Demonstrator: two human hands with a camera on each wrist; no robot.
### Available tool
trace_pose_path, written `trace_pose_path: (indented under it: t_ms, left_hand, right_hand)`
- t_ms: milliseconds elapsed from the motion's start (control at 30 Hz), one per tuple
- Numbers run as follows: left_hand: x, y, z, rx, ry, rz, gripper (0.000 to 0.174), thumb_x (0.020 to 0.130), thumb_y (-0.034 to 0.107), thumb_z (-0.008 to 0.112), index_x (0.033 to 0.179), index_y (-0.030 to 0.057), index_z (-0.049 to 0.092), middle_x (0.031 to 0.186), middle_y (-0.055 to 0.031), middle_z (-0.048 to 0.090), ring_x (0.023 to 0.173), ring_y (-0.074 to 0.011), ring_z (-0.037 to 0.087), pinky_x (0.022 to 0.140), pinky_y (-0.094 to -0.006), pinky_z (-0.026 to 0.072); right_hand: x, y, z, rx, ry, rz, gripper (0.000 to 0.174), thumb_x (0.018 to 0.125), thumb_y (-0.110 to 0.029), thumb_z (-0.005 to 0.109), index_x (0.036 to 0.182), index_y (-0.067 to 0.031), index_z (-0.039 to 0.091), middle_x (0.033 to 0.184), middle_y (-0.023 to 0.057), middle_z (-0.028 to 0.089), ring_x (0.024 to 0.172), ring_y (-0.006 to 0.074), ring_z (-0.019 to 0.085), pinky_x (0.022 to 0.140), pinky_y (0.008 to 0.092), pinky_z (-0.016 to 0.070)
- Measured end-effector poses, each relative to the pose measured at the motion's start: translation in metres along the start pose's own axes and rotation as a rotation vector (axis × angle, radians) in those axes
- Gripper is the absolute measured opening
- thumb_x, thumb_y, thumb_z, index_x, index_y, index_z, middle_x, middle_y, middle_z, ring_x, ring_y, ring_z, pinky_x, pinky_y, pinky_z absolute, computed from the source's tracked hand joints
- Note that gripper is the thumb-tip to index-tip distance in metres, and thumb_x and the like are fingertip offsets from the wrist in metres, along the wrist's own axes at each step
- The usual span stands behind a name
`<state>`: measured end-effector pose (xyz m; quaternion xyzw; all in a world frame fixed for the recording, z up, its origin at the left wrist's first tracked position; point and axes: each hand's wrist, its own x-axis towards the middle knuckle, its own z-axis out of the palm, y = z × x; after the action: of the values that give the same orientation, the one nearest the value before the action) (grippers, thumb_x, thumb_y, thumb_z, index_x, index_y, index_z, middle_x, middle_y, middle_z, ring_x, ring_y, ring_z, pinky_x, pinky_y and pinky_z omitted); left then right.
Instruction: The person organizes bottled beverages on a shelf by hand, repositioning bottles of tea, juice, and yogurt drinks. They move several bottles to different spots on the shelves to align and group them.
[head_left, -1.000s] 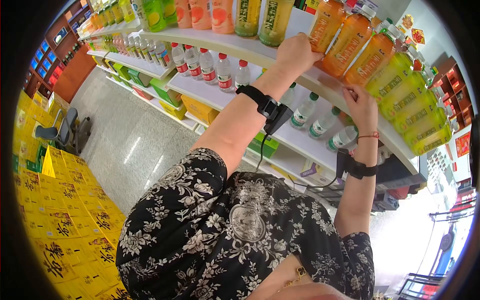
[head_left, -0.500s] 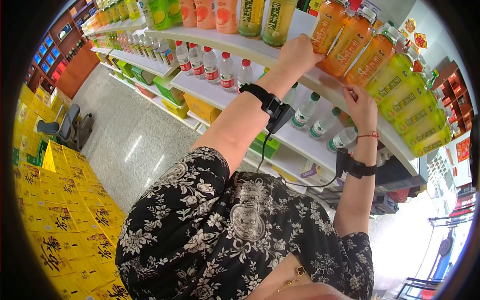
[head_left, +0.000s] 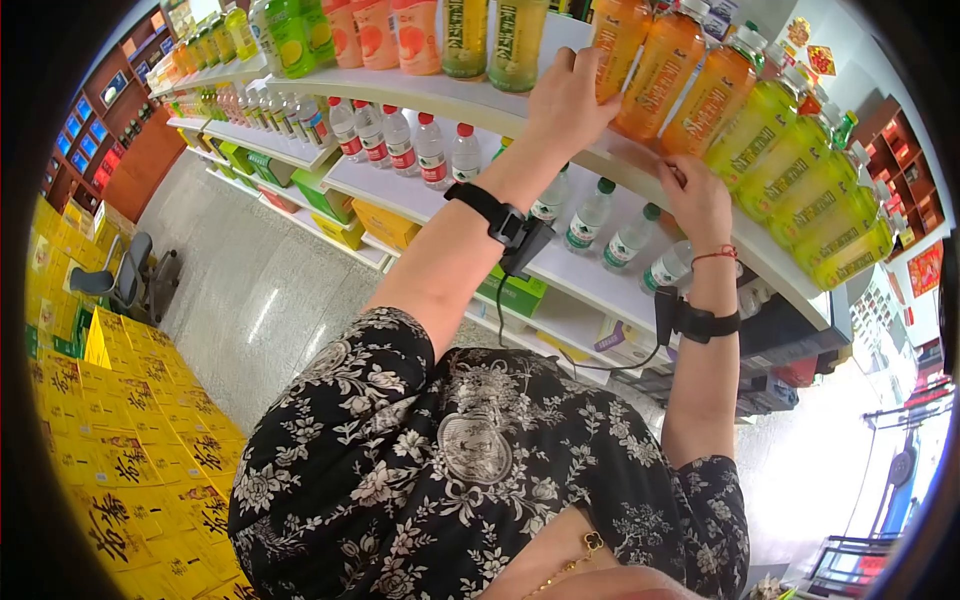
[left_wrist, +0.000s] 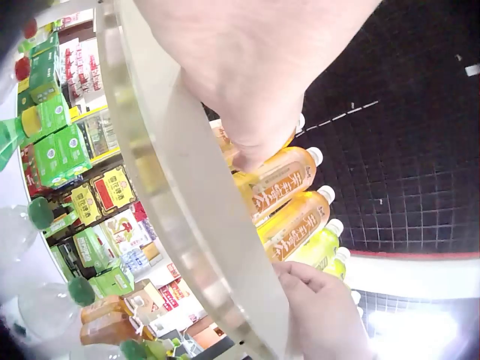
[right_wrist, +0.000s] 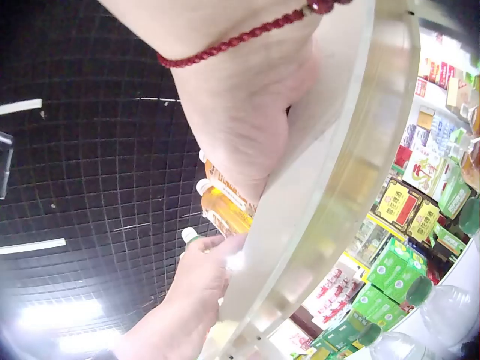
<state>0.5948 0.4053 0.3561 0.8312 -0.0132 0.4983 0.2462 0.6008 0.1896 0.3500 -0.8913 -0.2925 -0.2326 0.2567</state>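
In the head view my left hand [head_left: 568,108] is at the lower left side of the nearest orange drink bottle [head_left: 622,45], thumb at its base and bent fingers along its side. Part of that bottle is hidden behind the hand. Two more orange bottles [head_left: 708,100] stand beside it in a row on the top shelf [head_left: 600,155]. My right hand [head_left: 700,205] rests at the shelf's front edge, below the orange bottles, its fingers loosely bent and holding nothing. The left wrist view shows both hands along this edge, with orange bottles [left_wrist: 296,225] between them.
Yellow-green bottles [head_left: 800,180] continue the row to the right; green tea bottles [head_left: 517,45] stand left. Water bottles [head_left: 590,215] fill the shelf below. Yellow cartons [head_left: 130,440] are stacked at the left, near an office chair [head_left: 125,270].
The head view has shifted, so shelf and bottles appear further left. My left hand's fingers now show higher along the bottle's side. The right hand keeps its place at the shelf edge.
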Motion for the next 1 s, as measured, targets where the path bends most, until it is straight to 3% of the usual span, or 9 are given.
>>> trace_pose_path:
  t_ms: [100, 167, 200, 267, 567, 1000]
  left_hand:
    - [-0.002, 0.005, 0.002, -0.060, 0.052, 0.093, 0.046, 0.076, 0.029, 0.077, 0.110, 0.0040, 0.058, 0.102, -0.0175, 0.060, 0.083, -0.0373, 0.062, 0.069, -0.0426, 0.0525]
    - [-0.003, 0.006, 0.006, -0.003, -0.035, 0.166, 0.041, 0.078, 0.034, 0.075, 0.099, 0.0012, 0.061, 0.093, -0.0176, 0.062, 0.080, -0.0366, 0.063, 0.067, -0.0434, 0.0517]
    - [-0.003, 0.009, 0.006, -0.003, -0.036, 0.166, 0.041, 0.078, 0.034, 0.075, 0.099, 0.0012, 0.061, 0.093, -0.0176, 0.062, 0.080, -0.0366, 0.063, 0.067, -0.0434, 0.0517]
    - [-0.004, 0.015, 0.011, 0.075, -0.091, 0.101, 0.042, 0.079, 0.039, 0.073, 0.084, -0.0013, 0.062, 0.080, -0.0180, 0.062, 0.074, -0.0357, 0.064, 0.066, -0.0438, 0.0531]
    - [-0.008, 0.027, 0.016, 0.081, -0.207, -0.070, 0.046, 0.076, 0.042, 0.075, 0.080, -0.0023, 0.063, 0.078, -0.0203, 0.067, 0.075, -0.0350, 0.067, 0.069, -0.0417, 0.0538]
    - [-0.009, 0.022, 0.023, 0.066, -0.206, -0.093, 0.047, 0.076, 0.042, 0.075, 0.083, -0.0032, 0.064, 0.080, -0.0217, 0.067, 0.078, -0.0383, 0.066, 0.070, -0.0442, 0.0521]
  right_hand:
    - [0.000, 0.000, 0.004, -0.030, 0.015, -0.034, 0.021, 0.087, -0.027, 0.060, 0.089, -0.0077, 0.067, 0.084, 0.0106, 0.066, 0.077, 0.0311, 0.064, 0.067, 0.0396, 0.0501]
    - [0.001, 0.001, 0.009, -0.053, 0.029, -0.060, 0.020, 0.087, -0.027, 0.060, 0.088, -0.0074, 0.066, 0.084, 0.0106, 0.066, 0.078, 0.0315, 0.063, 0.067, 0.0402, 0.0501]
    - [0.001, 0.001, 0.010, -0.053, 0.036, -0.080, 0.020, 0.088, -0.027, 0.059, 0.088, -0.0078, 0.065, 0.084, 0.0104, 0.065, 0.078, 0.0318, 0.063, 0.067, 0.0407, 0.0500]
    - [0.002, 0.004, 0.012, -0.051, 0.036, -0.093, 0.020, 0.088, -0.027, 0.059, 0.087, -0.0082, 0.065, 0.085, 0.0101, 0.065, 0.077, 0.0321, 0.063, 0.067, 0.0412, 0.0500]
    - [0.000, 0.002, 0.014, -0.037, 0.092, -0.169, 0.016, 0.088, -0.026, 0.058, 0.086, -0.0111, 0.064, 0.083, 0.0069, 0.063, 0.075, 0.0310, 0.063, 0.064, 0.0414, 0.0509]
    - [0.003, 0.004, 0.022, -0.073, 0.112, -0.202, 0.017, 0.088, -0.025, 0.057, 0.086, -0.0097, 0.062, 0.083, 0.0086, 0.063, 0.074, 0.0324, 0.063, 0.063, 0.0428, 0.0507]
